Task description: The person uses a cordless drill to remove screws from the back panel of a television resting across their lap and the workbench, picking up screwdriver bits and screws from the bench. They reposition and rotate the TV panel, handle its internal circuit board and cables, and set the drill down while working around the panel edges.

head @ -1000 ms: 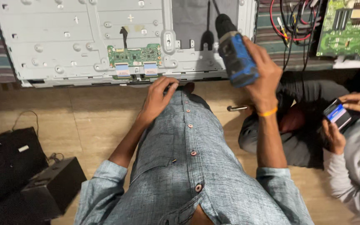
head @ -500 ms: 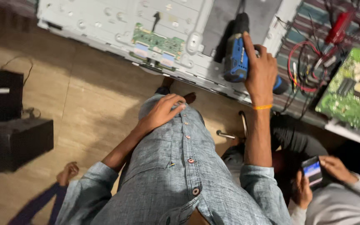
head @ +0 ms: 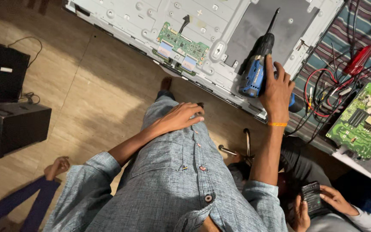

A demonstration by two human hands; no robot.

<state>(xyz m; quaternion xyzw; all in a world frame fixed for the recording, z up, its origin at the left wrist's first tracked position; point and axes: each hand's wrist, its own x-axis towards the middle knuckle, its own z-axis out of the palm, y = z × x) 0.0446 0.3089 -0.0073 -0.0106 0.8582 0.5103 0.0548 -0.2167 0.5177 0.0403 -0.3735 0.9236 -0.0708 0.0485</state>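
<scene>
My right hand (head: 276,88) grips a blue and black cordless screwdriver (head: 256,68), its long bit pointing up over the dark sheet on the back of a large metal panel (head: 125,13). An orange band circles that wrist. My left hand (head: 184,116) rests flat against my grey shirt (head: 172,180), fingers together, holding nothing. A small green circuit board (head: 179,45) with ribbon connectors is fixed near the panel's lower edge.
A larger green circuit board (head: 363,120) and red and black wires (head: 323,94) lie at right on striped cloth. Black boxes (head: 9,124) stand at left on the wooden floor. Another person's hands hold a phone (head: 312,197) bottom right. A bare foot (head: 56,167) shows bottom left.
The view has swung, so the panel now lies tilted across the top. My right hand with the screwdriver stays over the panel; my left hand stays on my shirt.
</scene>
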